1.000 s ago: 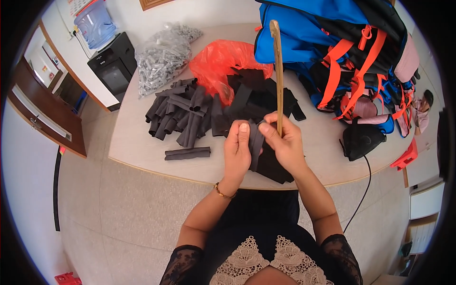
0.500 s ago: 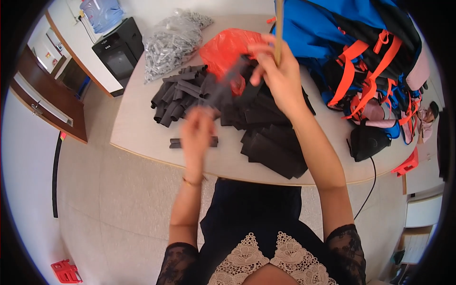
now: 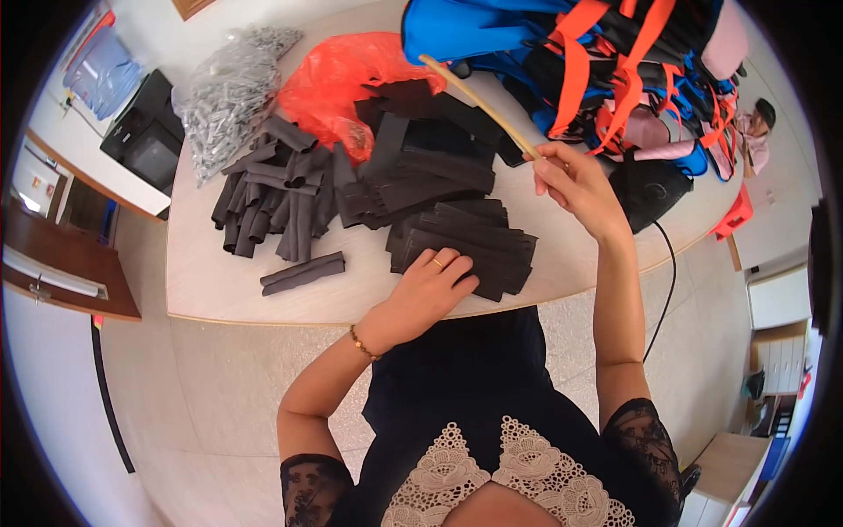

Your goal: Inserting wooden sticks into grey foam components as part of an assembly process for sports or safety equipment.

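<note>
My right hand [image 3: 575,189] grips one end of a thin wooden stick [image 3: 474,101], which slants up and to the left over the table. My left hand [image 3: 426,294] rests with its fingers apart on a fanned stack of flat black fabric pieces [image 3: 492,246] near the front edge. Behind that stack lie more flat black pieces [image 3: 430,176]. To the left is a heap of rolled black fabric tubes [image 3: 281,189], and a separate rolled piece [image 3: 303,274] lies in front of the heap.
A clear bag of small grey pieces [image 3: 233,97] and a red plastic bag [image 3: 338,79] stand at the back of the table [image 3: 211,281]. Blue and black bags with orange straps [image 3: 571,79] fill the back right. A black cable [image 3: 673,281] hangs off the right edge.
My left hand has come down onto the flat stack; before, it was blurred beside a dark piece in mid-air. My right hand has moved right, and the upright stick now slants left.
</note>
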The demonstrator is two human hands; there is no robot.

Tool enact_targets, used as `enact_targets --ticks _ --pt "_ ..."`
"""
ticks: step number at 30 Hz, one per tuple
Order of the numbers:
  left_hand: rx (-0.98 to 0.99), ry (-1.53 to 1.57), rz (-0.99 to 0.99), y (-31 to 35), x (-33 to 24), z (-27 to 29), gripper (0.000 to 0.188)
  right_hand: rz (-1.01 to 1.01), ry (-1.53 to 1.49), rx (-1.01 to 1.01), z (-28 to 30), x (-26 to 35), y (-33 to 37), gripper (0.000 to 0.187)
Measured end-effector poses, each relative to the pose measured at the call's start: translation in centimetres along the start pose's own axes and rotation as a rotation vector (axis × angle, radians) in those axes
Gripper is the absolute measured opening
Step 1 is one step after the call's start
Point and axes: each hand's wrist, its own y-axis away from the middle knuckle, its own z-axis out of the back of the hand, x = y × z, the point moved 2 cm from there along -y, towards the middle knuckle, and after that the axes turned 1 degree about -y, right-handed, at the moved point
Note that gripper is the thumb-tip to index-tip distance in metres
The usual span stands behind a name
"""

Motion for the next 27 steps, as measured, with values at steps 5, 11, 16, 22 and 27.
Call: enact_targets --ticks 5,11,16,22,27 --pt "-0.145 0.338 0.074 0.1 2.5 1.5 0.018 0.029 0.05 -0.093 3.3 -0.8 3.5 0.025" --pt "-0.339 0.68 0.414 0.8 6.3 6.8 0.017 0.41 0.402 -0.016 5.1 1.5 6.0 0.018" --pt "-0.323 0.754 0.51 1.8 8.1 8.2 0.016 0.481 0.453 0.018 4.9 2.9 6.3 0.019" --pt "-0.301 0.771 0.545 2.5 9.2 8.2 0.016 0.502 0.564 -0.007 4.6 2.8 6.1 0.02" --pt "-0.303 0.817 0.484 -1.6 6.3 9.5 0.018 0.572 0.642 0.059 1.3 3.2 5.0 0.026"
